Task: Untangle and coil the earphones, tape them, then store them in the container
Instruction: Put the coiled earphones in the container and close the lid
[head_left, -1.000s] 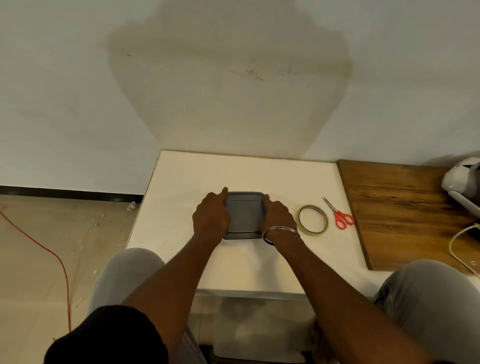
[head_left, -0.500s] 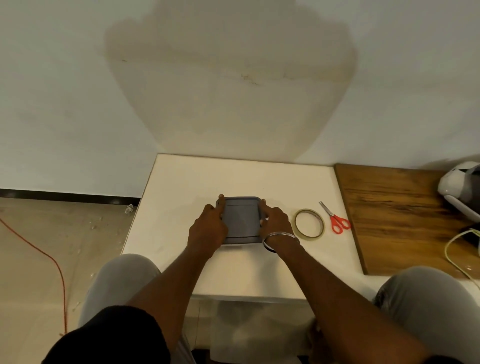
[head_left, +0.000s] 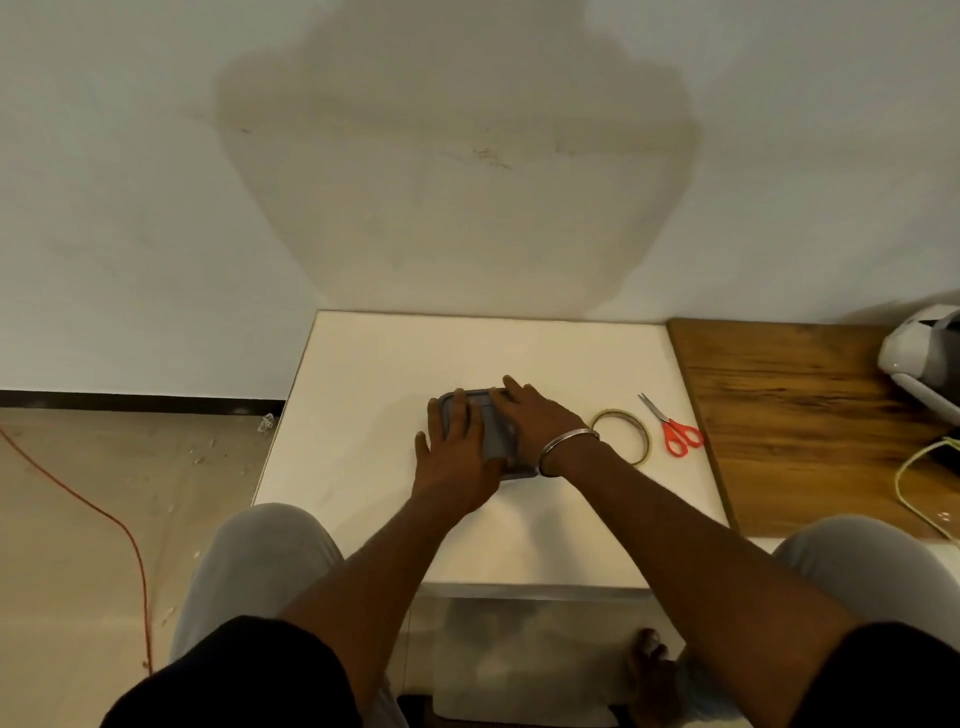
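A small grey container (head_left: 494, 435) with its lid on sits in the middle of the white table (head_left: 363, 395). My left hand (head_left: 452, 457) lies flat on the lid's left part, fingers straight and spread. My right hand (head_left: 540, 415), with a metal bangle at the wrist, lies flat over the lid's right part, fingers pointing to the far left. Both hands press down on the lid. The earphones are not visible.
A roll of tape (head_left: 623, 434) lies just right of the container, and red-handled scissors (head_left: 675, 434) beside it. A wooden board (head_left: 810, 415) adjoins the table on the right, with a white device (head_left: 922, 358) and a pale cable (head_left: 914, 483). An orange cord (head_left: 104, 514) runs over the floor.
Both hands moved from gripping the container's left and right sides to lying flat on top of its lid. The container has stayed in place.
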